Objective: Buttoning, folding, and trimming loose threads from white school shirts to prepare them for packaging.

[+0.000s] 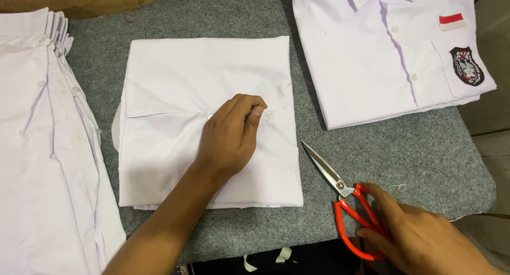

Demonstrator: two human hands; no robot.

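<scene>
A folded white shirt [175, 94] lies in the middle of a grey felt-covered table [404, 153]. My left hand [229, 137] rests on its right half, fingers curled and pinching the fabric beside a small white button [270, 114]. Red-handled scissors [345, 200] lie shut on the felt to the right of the shirt, blades pointing up and left. My right hand [419, 235] is at the lower right with its fingers on the red handles; the scissors still rest on the table.
A stack of several folded white shirts [42, 147] fills the left edge. Another folded white shirt [388, 52] with a red-and-white patch and a dark badge lies at the top right. The table's front edge runs along the bottom, its right edge past the badge.
</scene>
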